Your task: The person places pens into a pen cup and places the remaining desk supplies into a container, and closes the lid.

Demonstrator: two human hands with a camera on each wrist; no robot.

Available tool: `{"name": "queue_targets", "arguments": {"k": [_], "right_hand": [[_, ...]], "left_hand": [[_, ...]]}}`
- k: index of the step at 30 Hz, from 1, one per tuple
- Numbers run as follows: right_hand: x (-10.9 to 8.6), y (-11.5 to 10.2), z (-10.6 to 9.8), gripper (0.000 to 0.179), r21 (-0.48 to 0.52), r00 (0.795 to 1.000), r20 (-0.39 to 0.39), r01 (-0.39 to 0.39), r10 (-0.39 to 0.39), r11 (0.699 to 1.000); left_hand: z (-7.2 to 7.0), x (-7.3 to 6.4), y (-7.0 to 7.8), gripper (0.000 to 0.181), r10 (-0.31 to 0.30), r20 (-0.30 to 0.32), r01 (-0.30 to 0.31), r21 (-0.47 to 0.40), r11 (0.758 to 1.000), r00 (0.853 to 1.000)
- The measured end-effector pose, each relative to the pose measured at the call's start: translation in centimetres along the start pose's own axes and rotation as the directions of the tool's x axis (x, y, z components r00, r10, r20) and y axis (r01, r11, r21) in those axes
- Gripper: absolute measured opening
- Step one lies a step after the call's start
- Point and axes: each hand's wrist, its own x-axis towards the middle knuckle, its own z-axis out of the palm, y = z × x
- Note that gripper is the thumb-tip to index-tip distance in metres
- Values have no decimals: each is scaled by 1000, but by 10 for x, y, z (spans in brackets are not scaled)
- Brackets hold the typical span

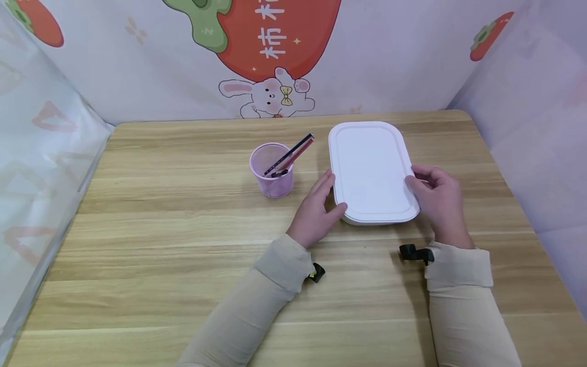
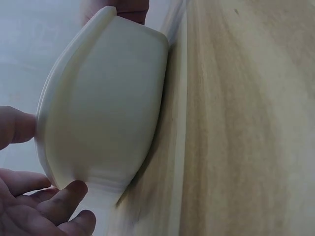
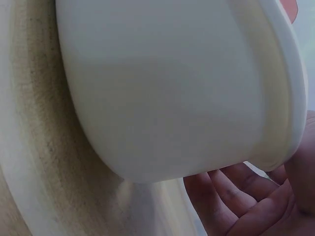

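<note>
A white rectangular storage box stands on the table with a white lid seated on its top. My left hand holds the box's left side; in the left wrist view the thumb touches the lid's edge and the other fingers bend against the wall below the rim. At the opposite side my right hand grips the rim, thumb over the lid's edge. In the right wrist view its fingers curl under the rim. What lies inside the box is hidden.
Left of the box a pink translucent cup holds a dark pencil, a red pencil and a small dark item. The wood-grain table ends at a printed cloth behind, with white sheets at both sides.
</note>
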Motion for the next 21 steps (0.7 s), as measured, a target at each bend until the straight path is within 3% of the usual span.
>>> {"name": "queue_targets", "arguments": {"k": [16, 21], "right_hand": [[0, 3, -2, 44, -14, 1000, -5, -5, 5, 1000], [-2, 2, -6, 45, -46, 999, 33, 30, -28, 998]], "left_hand": [[2, 2, -1, 68, -3, 12, 3, -3, 1000, 1000], [-7, 0, -1, 70, -11, 71, 13, -23, 1000, 997]]}}
